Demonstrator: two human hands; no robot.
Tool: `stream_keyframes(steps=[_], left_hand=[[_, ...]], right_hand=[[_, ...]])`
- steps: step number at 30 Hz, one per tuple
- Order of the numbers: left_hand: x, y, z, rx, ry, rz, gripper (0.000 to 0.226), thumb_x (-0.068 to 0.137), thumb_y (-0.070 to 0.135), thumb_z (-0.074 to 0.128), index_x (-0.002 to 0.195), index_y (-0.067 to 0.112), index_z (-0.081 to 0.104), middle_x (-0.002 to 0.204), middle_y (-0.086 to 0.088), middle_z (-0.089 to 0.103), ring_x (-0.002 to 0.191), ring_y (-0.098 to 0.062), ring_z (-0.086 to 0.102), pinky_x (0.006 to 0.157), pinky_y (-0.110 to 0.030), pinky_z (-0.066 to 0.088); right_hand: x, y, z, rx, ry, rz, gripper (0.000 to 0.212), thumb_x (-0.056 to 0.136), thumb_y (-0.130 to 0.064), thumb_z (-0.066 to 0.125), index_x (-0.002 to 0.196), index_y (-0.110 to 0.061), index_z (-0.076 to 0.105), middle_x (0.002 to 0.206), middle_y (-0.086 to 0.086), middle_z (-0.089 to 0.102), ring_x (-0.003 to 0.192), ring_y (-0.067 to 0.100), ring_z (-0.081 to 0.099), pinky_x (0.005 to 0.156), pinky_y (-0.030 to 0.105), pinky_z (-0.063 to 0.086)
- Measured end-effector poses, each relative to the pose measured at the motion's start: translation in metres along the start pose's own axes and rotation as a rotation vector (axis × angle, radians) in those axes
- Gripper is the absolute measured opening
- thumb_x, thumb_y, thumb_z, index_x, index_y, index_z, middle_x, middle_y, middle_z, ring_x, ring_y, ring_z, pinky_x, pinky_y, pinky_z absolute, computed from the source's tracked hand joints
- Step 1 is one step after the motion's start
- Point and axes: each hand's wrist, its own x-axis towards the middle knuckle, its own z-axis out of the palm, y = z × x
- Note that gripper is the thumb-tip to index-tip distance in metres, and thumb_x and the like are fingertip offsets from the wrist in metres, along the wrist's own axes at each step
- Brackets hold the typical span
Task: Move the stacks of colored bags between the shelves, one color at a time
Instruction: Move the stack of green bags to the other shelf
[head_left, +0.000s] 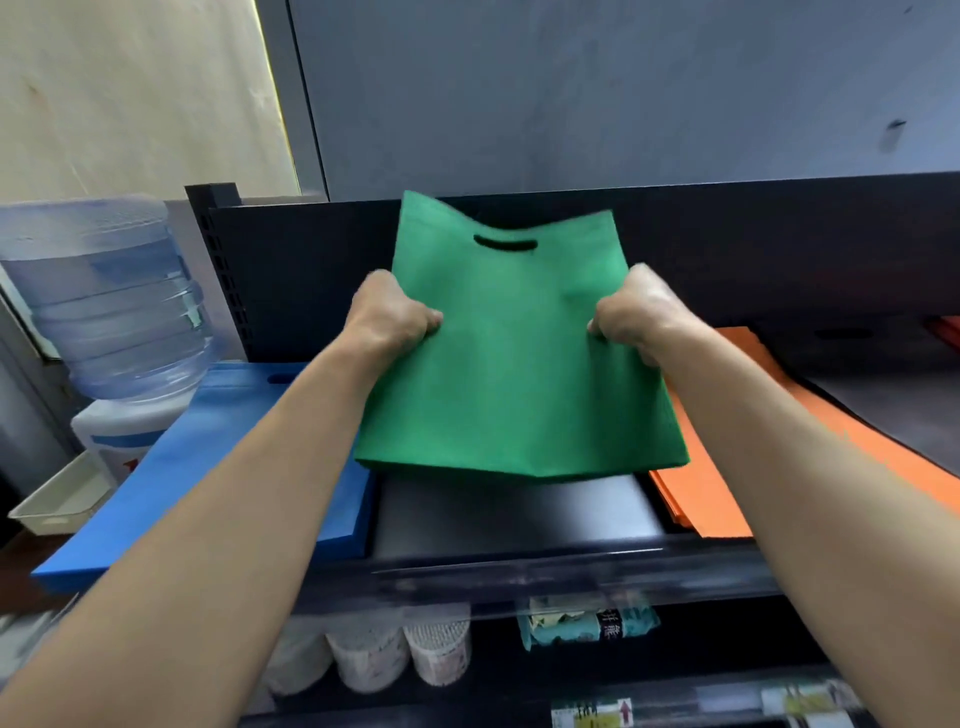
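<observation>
Green non-woven bag stack (514, 374), side edges gripped by curled fingers (432, 318) of the left hand (392, 317) and right hand (636, 317), likely to keep it flat.

A grey wall (623, 93) fills the top of the view. To its left is a cream wall (130, 93), with a thin bright strip of light where the two meet. A black metal rack (779, 234) stands against the grey wall, with a perforated upright (218, 270) at its left end. Its middle shelf (509, 514) has a grey surface and a clear strip along the front edge. The level below holds three round white tubs (369, 654) and, to their right, a teal packet (587, 623). Left of the rack, a blue-tinted water bottle (114, 301) sits upended on a white dispenser (119, 431). A white tray (57, 504) lies just beside the dispenser.
</observation>
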Motion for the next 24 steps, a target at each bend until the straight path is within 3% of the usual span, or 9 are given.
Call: stream_keyframes(steps=[3, 6, 9, 12, 14, 17, 24], left_hand=[[-0.006, -0.024, 0.016, 0.061, -0.083, -0.117, 0.02, 0.074, 0.011, 0.077, 0.082, 0.004, 0.059, 0.095, -0.013, 0.067, 0.09, -0.026, 0.065, 0.086, -0.038, 0.054], [-0.008, -0.049, 0.032, 0.126, -0.161, -0.229, 0.029, 0.074, 0.012, 0.078, 0.093, -0.002, 0.061, 0.101, -0.016, 0.068, 0.094, -0.03, 0.064, 0.089, -0.042, 0.052], [-0.013, -0.064, 0.041, 0.208, -0.184, -0.268, 0.035, 0.078, 0.018, 0.075, 0.098, -0.003, 0.055, 0.108, -0.016, 0.062, 0.101, -0.031, 0.058, 0.091, -0.036, 0.048], [-0.015, -0.07, 0.047, 0.274, -0.18, -0.268, 0.031, 0.081, 0.021, 0.073, 0.083, 0.001, 0.049, 0.103, -0.018, 0.061, 0.102, -0.031, 0.057, 0.084, -0.035, 0.045], [-0.014, -0.07, 0.049, 0.31, -0.174, -0.267, 0.034, 0.082, 0.022, 0.071, 0.071, 0.004, 0.045, 0.088, -0.013, 0.057, 0.098, -0.03, 0.057, 0.078, -0.033, 0.044], [-0.012, -0.071, 0.052, 0.358, -0.163, -0.273, 0.039, 0.083, 0.022, 0.07, 0.064, 0.007, 0.04, 0.071, -0.005, 0.047, 0.085, -0.026, 0.052, 0.071, -0.031, 0.04], [-0.009, -0.075, 0.06, 0.464, -0.129, -0.261, 0.04, 0.081, 0.018, 0.072, 0.062, 0.008, 0.039, 0.072, -0.005, 0.049, 0.08, -0.025, 0.05, 0.065, -0.03, 0.038]], right_hand=[[-0.009, 0.022, 0.022, -0.123, -0.11, 0.052, 0.042, 0.081, -0.008, 0.064, 0.12, 0.002, 0.049, 0.113, 0.018, 0.059, 0.099, 0.03, 0.06, 0.071, 0.028, 0.043], [-0.018, 0.035, 0.037, -0.257, -0.236, 0.051, 0.015, 0.084, -0.008, 0.061, 0.097, -0.002, 0.056, 0.094, 0.015, 0.06, 0.084, 0.025, 0.059, 0.064, 0.027, 0.043], [-0.02, 0.041, 0.042, -0.284, -0.263, 0.06, 0.01, 0.087, -0.007, 0.058, 0.083, -0.005, 0.049, 0.106, 0.017, 0.06, 0.102, 0.032, 0.06, 0.073, 0.031, 0.045], [-0.021, 0.047, 0.047, -0.325, -0.259, 0.066, 0.017, 0.091, -0.008, 0.054, 0.104, 0.002, 0.054, 0.117, 0.018, 0.059, 0.106, 0.03, 0.058, 0.083, 0.031, 0.049], [-0.02, 0.052, 0.051, -0.3, -0.248, 0.082, 0.024, 0.09, -0.007, 0.055, 0.112, 0.005, 0.053, 0.118, 0.019, 0.057, 0.106, 0.031, 0.057, 0.084, 0.032, 0.049], [-0.018, 0.055, 0.054, -0.287, -0.247, 0.089, 0.023, 0.09, -0.005, 0.056, 0.111, 0.004, 0.052, 0.117, 0.019, 0.055, 0.105, 0.031, 0.057, 0.086, 0.035, 0.05], [-0.018, 0.056, 0.061, -0.347, -0.261, 0.069, 0.021, 0.089, -0.005, 0.057, 0.108, 0.003, 0.055, 0.117, 0.018, 0.057, 0.105, 0.031, 0.058, 0.083, 0.033, 0.05]])
